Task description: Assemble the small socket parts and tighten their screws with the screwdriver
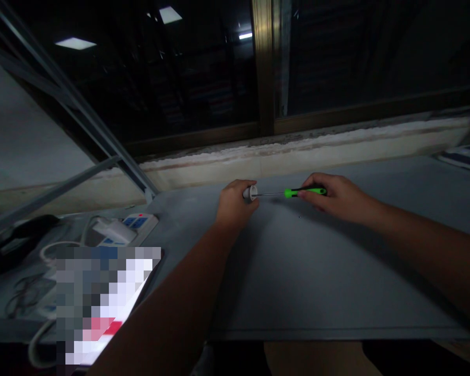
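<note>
My left hand [237, 204] is closed around a small white round fitting [252, 192], its hollow end facing right. A screwdriver [305, 192] with a green and black handle lies level in my right hand [331, 196], fingers wrapped on the grip. Its thin metal shaft points left and the tip reaches into the opening of the white fitting. What the tip touches inside is too small to tell. On the grey table [337, 292], a tiny dark piece [300, 216], perhaps a screw, lies below the screwdriver.
A power strip [144, 222] with a white plug adapter [115, 230] and cables stands at the left. Nearer me is a bright screen [133, 292], partly pixelated. A metal frame [82, 115] rises at the left, windows [188, 78] at the back, striped cloth [466, 156] far right.
</note>
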Demonstrator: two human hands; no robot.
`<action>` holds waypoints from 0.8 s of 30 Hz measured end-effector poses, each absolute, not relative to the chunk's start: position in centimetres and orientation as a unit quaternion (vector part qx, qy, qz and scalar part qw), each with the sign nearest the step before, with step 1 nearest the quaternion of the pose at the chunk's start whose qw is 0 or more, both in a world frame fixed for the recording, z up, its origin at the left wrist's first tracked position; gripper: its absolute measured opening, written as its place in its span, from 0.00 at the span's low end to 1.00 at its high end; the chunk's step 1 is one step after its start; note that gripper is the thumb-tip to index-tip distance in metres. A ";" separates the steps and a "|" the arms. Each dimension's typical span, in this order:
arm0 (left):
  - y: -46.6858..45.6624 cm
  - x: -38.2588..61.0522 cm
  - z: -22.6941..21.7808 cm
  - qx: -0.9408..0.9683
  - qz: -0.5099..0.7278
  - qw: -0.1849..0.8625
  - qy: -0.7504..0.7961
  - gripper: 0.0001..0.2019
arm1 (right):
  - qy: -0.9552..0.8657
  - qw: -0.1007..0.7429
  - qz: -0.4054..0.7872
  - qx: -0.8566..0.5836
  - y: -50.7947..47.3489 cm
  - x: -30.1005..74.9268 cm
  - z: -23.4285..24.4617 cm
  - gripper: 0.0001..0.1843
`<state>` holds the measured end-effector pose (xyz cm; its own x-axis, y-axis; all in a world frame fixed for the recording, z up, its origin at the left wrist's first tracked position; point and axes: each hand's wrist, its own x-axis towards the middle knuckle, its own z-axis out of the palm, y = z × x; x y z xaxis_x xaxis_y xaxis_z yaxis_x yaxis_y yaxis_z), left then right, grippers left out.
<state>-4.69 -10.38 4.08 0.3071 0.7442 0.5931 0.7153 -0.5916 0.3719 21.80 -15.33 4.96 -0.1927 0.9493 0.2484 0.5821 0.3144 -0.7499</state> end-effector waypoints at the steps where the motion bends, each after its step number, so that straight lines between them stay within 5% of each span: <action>1: -10.4 -4.7 4.1 0.810 0.379 0.018 0.448 0.20 | -0.714 0.341 0.280 -0.544 -15.5 21.6 5.0 0.22; 4: -10.3 -4.7 4.0 0.818 0.374 0.017 0.438 0.20 | -0.704 0.320 0.290 -0.565 -15.8 21.2 5.1 0.26; 11: -10.3 -4.3 4.1 0.828 0.351 0.016 0.437 0.21 | -0.810 0.370 0.088 -0.447 -16.0 21.4 5.2 0.11; 19: -10.4 -4.3 4.0 0.835 0.344 0.009 0.429 0.21 | -0.690 0.345 0.367 -0.520 -15.5 20.7 3.8 0.21; 24: -10.3 -4.2 4.1 0.838 0.346 0.018 0.422 0.20 | -0.737 0.343 0.348 -0.466 -15.3 20.9 3.5 0.17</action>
